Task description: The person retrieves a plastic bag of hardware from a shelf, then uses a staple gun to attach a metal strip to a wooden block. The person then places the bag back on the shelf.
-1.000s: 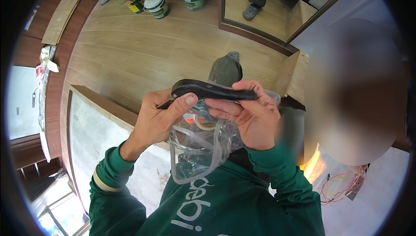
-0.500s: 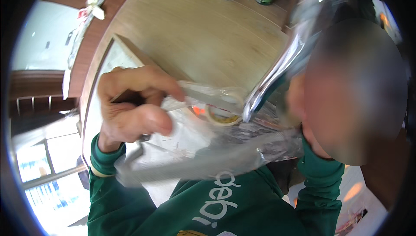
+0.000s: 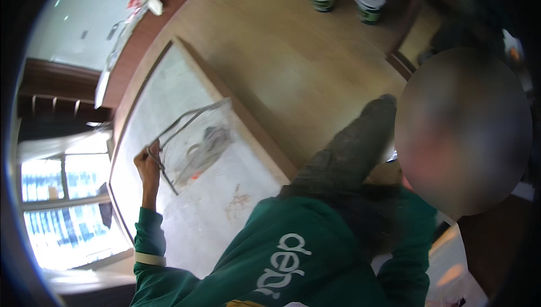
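Left hand (image 3: 147,163) grip closed on the near-left corner of a clear plastic bag (image 3: 194,143), bag stretching up and right from the grip over the white board (image 3: 169,93); right hand out of view, grip state unknown.
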The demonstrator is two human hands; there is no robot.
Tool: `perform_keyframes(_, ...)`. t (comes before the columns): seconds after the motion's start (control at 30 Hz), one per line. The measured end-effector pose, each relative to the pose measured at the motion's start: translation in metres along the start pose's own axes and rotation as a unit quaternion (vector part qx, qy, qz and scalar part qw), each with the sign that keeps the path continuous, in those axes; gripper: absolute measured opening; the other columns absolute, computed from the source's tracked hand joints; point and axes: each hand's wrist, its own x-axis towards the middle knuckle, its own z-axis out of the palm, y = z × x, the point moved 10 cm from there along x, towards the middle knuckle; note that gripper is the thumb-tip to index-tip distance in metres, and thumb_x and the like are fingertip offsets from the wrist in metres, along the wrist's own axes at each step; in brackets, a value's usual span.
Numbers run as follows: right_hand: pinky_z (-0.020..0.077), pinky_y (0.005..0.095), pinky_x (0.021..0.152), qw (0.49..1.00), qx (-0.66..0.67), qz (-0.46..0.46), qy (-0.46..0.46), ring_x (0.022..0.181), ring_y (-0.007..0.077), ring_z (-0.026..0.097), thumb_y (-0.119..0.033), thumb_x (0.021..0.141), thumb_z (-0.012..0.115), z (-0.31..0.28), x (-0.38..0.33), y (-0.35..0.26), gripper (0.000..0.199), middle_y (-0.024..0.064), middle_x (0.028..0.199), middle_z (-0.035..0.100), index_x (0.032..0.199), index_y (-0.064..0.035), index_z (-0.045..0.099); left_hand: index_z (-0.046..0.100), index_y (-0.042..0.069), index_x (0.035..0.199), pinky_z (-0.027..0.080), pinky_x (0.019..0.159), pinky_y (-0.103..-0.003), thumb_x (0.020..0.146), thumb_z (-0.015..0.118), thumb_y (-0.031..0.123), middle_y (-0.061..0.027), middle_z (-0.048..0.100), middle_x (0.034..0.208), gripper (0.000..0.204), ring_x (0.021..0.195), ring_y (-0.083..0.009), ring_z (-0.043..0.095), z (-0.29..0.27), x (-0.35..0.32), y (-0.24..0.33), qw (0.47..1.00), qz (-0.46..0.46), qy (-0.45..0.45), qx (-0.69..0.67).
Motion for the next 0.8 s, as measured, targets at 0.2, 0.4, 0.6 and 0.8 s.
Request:
perform_keyframes(0.2, 0.0404, 0.0282, 0.058, 0.982, 0.149, 0.112, 0.026, 0.063, 0.0107, 0.048, -0.022, 0.105, 0.06, -0.041, -0.026, 0.064, 0.02, -0.0014, 0.074, 0.05, 0.117, -0.0069, 0.061, 0.071, -0.005, 0.092, 0.049, 0.062, -0.044, 0.092, 0.066, 0.024, -0.0182, 0.068, 0.068, 0.029, 0.062, -0.0297, 0.066, 0.031, 0.038, -0.06, 0.935, 0.046, -0.102, 0.337)
perform_keyframes(0.4, 0.0544, 0.0489, 0.099, 0.983, 0.142, 0.108, 0.036, 0.122, 0.0362, 0.064, -0.021, 0.107, 0.055, -0.04, -0.036, 0.075, 0.033, 0.0175, 0.129, 0.064, 0.136, -0.0038, 0.053, 0.058, 0.006, 0.085, 0.037, 0.036, -0.027, 0.094, 0.049, 0.021, -0.0052, 0.049, 0.067, 0.019, 0.039, -0.0153, 0.048, 0.099, 0.035, 0.134, 0.966, -0.035, -0.185, -0.175)
perform_keyframes(0.6, 0.049, 0.0563, 0.107, 0.985, 0.155, 0.07, 0.005, 0.129, 0.0463, 0.057, -0.012, 0.107, 0.05, -0.033, -0.053, 0.047, 0.048, 0.0296, 0.14, 0.056, 0.151, -0.002, 0.035, 0.063, -0.001, 0.095, 0.057, 0.052, -0.038, 0.091, 0.058, 0.008, -0.0114, 0.063, 0.074, 0.011, 0.053, -0.0246, 0.062, 0.337, -0.121, 0.323, 0.77, -0.127, -0.489, -0.39)
perform_keyframes(0.8, 0.0469, 0.0586, 0.108, 0.971, 0.237, 0.028, 0.009, 0.13, 0.0515, 0.055, -0.015, 0.105, 0.053, -0.042, -0.102, 0.01, 0.057, 0.0282, 0.146, 0.051, 0.155, -0.0037, 0.03, 0.057, -0.008, 0.135, 0.057, 0.054, -0.033, 0.092, 0.055, 0.002, -0.0153, 0.069, 0.096, 0.044, 0.068, -0.0224, 0.068, 0.403, -0.245, 0.434, 0.565, -0.1, -0.702, -0.422)
